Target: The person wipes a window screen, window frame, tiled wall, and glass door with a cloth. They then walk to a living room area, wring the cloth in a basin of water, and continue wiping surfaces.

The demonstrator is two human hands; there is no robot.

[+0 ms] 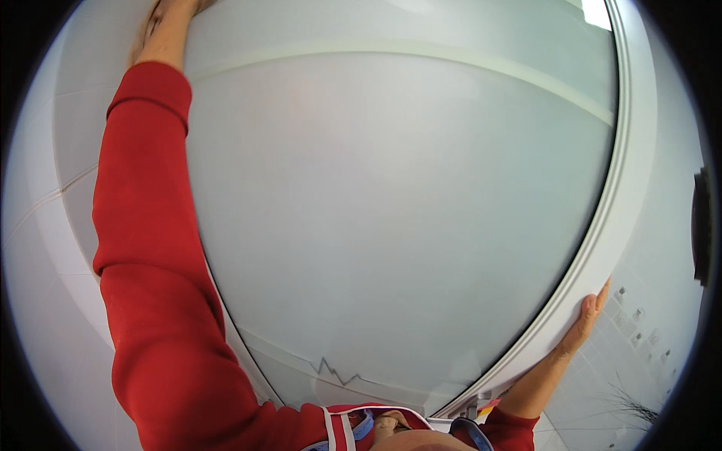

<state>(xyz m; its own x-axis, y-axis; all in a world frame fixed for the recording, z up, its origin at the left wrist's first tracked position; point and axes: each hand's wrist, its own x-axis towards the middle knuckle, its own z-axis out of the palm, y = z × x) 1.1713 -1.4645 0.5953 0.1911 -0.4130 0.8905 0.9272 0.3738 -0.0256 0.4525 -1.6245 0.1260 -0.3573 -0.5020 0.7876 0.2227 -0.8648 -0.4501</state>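
Note:
A large frosted glass pane (pixel 383 197) in a white frame (pixel 626 146) fills the middle of the view. My left arm, in a red sleeve, reaches up along the pane's left side. At the top edge, my left hand (pixel 163 20) is partly cut off by the picture's rim, and its fingers are not clear. At the lower right, my right hand (pixel 589 315) lies against the outer side of the white frame, its thumb and fingers seen from the side. Whether it grips the frame does not show.
Pale tiled wall (pixel 84 129) runs down the left. On the right are tiles with small square decorations (pixel 637 327), dark thin bristles or twigs (pixel 637 406) and a dark object (pixel 701 225) at the rim. A jagged dark line (pixel 338 375) shows low on the pane.

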